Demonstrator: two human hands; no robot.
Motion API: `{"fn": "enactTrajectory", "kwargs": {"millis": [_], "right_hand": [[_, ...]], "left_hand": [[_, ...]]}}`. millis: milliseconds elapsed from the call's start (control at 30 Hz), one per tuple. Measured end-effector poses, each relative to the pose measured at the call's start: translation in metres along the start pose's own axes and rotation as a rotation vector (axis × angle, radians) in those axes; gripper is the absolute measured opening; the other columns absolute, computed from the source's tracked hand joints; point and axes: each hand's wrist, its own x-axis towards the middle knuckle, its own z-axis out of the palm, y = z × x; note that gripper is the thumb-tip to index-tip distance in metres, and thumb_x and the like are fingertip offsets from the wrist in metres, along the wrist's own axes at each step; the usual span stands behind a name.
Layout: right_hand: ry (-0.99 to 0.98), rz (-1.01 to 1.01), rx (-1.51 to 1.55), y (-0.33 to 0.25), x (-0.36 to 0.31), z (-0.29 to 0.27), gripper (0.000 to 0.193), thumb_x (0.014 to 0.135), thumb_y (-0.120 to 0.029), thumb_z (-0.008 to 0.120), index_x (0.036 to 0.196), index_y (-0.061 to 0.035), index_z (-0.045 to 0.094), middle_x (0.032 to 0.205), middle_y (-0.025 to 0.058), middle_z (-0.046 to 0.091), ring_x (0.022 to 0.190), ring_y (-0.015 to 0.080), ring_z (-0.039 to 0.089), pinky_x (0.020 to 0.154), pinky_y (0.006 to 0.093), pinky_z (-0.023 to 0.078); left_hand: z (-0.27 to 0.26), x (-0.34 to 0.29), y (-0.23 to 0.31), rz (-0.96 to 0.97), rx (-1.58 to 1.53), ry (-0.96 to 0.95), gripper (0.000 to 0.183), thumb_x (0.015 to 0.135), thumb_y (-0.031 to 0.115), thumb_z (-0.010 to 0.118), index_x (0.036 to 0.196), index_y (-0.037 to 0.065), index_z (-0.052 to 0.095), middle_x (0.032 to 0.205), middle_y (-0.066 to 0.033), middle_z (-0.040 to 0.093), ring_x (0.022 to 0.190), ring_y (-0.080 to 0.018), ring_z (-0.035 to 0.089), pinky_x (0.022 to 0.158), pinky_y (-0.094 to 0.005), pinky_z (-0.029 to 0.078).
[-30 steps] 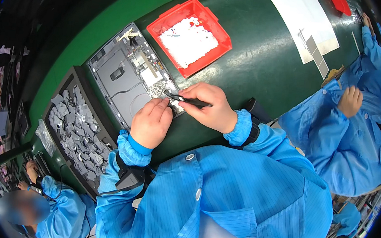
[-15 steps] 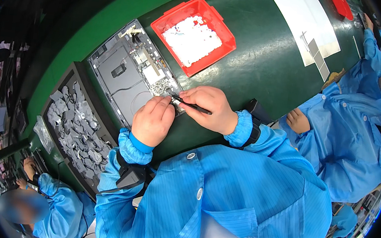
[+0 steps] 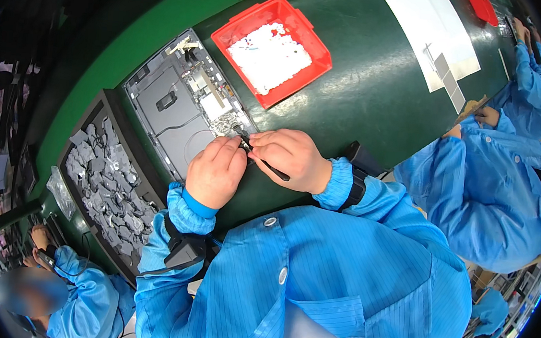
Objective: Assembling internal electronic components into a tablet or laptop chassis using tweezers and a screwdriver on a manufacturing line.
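Observation:
An opened laptop chassis (image 3: 180,121), grey with bare circuit boards, lies at a slant on the table in front of me. My right hand (image 3: 289,160) pinches a slim black tool (image 3: 276,172), shaped somewhat like tweezers, with its working end at the chassis's near right corner. Close beside it, my left hand (image 3: 217,172) has its fingers closed and bent down at the same corner, over the near edge. Whatever lies under those fingertips is hidden. A small black part (image 3: 245,142) shows between the two hands.
Beyond the chassis stands a red bin (image 3: 320,62) of small white pieces. A dark tray (image 3: 145,186) of grey pieces sits left. White sheets (image 3: 421,27) and a grey strip (image 3: 449,82) lie right. Co-workers in blue smocks (image 3: 477,189) sit at both sides.
My right hand has shifted slightly left and turned, and the black tool now points more steeply. My left hand stays nearly still. The right co-worker's hand has moved away from its earlier spot.

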Motion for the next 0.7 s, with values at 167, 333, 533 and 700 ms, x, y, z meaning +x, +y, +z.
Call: {"fn": "enactTrajectory", "kwargs": {"millis": [167,333,533,700], "right_hand": [[0.009,-0.002,-0.007,-0.0007,-0.0011,0.0022,0.016,0.067,0.003,0.07,0.077,-0.0004,0.058,0.082,0.0121,0.064,0.078,0.0239,0.065,0.065,0.0313,0.054],[0.01,0.05,0.022,-0.0001,0.0011,0.0,0.016,0.067,0.001,0.07,0.077,-0.0006,0.058,0.082,0.0125,0.064,0.076,0.0249,0.065,0.064,0.0308,0.053],[0.037,0.402,0.302,0.003,-0.0008,-0.0056,0.015,0.069,0.004,0.069,0.079,0.0012,0.058,0.081,0.0134,0.063,0.075,0.0227,0.065,0.063,0.0285,0.051],[0.116,0.458,0.4,0.0026,-0.0007,-0.0056,0.016,0.069,0.006,0.07,0.08,0.0021,0.058,0.082,0.0135,0.064,0.076,0.0197,0.064,0.064,0.0268,0.05]], "left_hand": [[0.001,-0.0011,-0.0004,0.004,0.007,0.004,0.021,0.065,0.002,0.061,0.086,0.002,0.059,0.097,-0.0096,0.061,0.09,-0.0281,0.059,0.069,-0.0352,0.053],[0.0016,-0.002,-0.0014,0.031,0.05,-0.016,0.02,0.069,0.01,0.058,0.088,0.004,0.059,0.1,-0.0099,0.061,0.094,-0.0268,0.058,0.069,-0.034,0.053],[-0.0004,-0.002,-0.0021,0.032,-0.009,0.006,0.021,0.064,0.001,0.06,0.085,0.002,0.059,0.098,-0.0107,0.061,0.09,-0.0287,0.059,0.071,-0.0359,0.053],[0.0,0.0,-0.0018,0.013,-0.002,-0.001,0.022,0.063,0.0,0.059,0.085,0.001,0.058,0.099,-0.0107,0.061,0.089,-0.0285,0.06,0.072,-0.0361,0.053]]}}
